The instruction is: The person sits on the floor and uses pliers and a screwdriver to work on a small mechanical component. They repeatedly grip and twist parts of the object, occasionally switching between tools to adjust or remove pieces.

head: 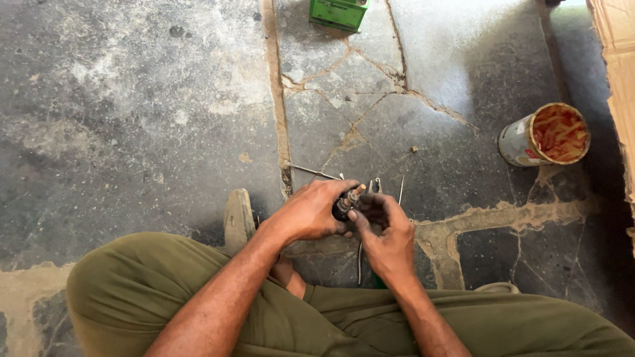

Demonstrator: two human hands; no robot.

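Both hands (350,218) grip small dark part (345,203); can (544,135) well apart.

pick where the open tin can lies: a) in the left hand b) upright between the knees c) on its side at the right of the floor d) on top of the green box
c: the tin can lies tipped on its side on the stone floor at the right, its open mouth showing orange inside, well away from both hands.

workshop floor: cracked stone slabs (165,99), rusty can (544,135), loose tools (360,254).
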